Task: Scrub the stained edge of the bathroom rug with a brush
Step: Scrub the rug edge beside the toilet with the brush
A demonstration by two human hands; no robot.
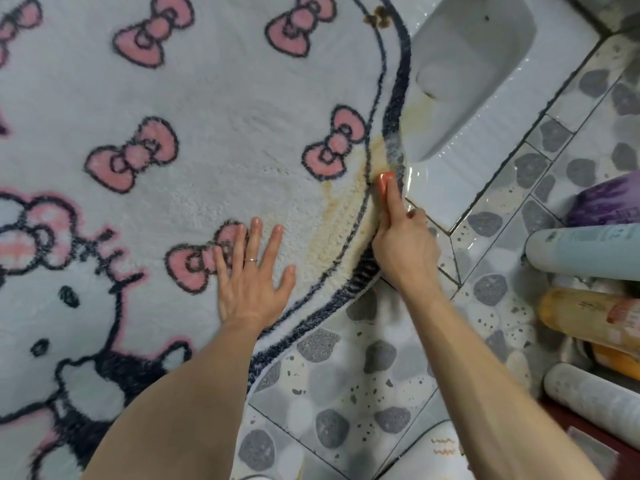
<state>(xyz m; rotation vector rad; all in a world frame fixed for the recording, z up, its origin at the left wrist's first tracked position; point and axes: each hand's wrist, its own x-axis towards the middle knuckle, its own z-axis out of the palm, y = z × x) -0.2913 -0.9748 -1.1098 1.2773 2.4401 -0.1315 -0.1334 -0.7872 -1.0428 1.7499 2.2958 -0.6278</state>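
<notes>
A white bathroom rug (pixel 214 98) with pink bows and a dark border covers the left of the floor. A yellow-brown stain (pixel 341 216) runs along its right edge. My right hand (pixel 403 247) grips an orange brush (pixel 385 183), index finger along its back, with the brush head on the stained border. My left hand (pixel 251 275) presses flat on the rug beside the stain, fingers spread, a ring on one finger.
A white squat toilet pan (pixel 464 74) lies just right of the rug edge. Pebble-pattern floor tiles (pixel 363 375) fill the lower middle. Several bottles lie at the right: a pale blue one (pixel 585 251), an orange one (pixel 588 317) and a purple item (pixel 609 199).
</notes>
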